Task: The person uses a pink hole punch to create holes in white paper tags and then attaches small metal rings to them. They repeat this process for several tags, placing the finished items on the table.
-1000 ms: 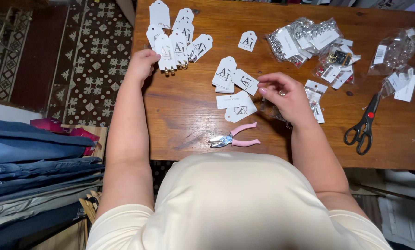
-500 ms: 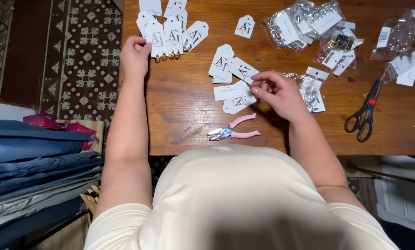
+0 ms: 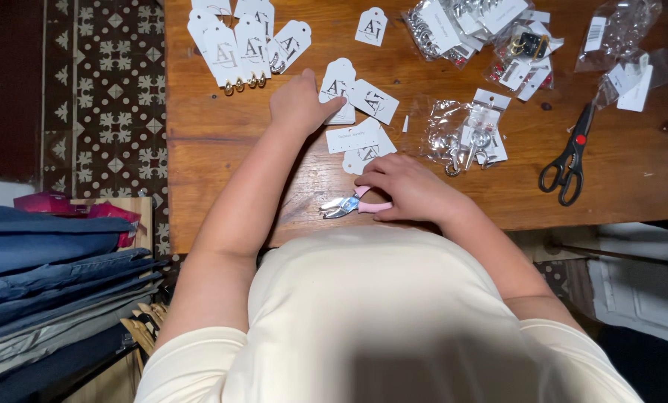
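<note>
White arch-topped card tags (image 3: 349, 93) lie under the left fingers (image 3: 332, 106); more tags (image 3: 240, 41) sit beyond them. Clear plastic packets (image 3: 464, 134) rest just past the right fingers (image 3: 375, 170), others (image 3: 490, 30) farther off.

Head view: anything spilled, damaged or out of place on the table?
Nothing looks spilled or damaged. White tag cards lie loosely overlapped mid-table, and a small white scrap sits alone beside them. The scissors lie shut; the right hand covers the pink-handled pliers.
</note>
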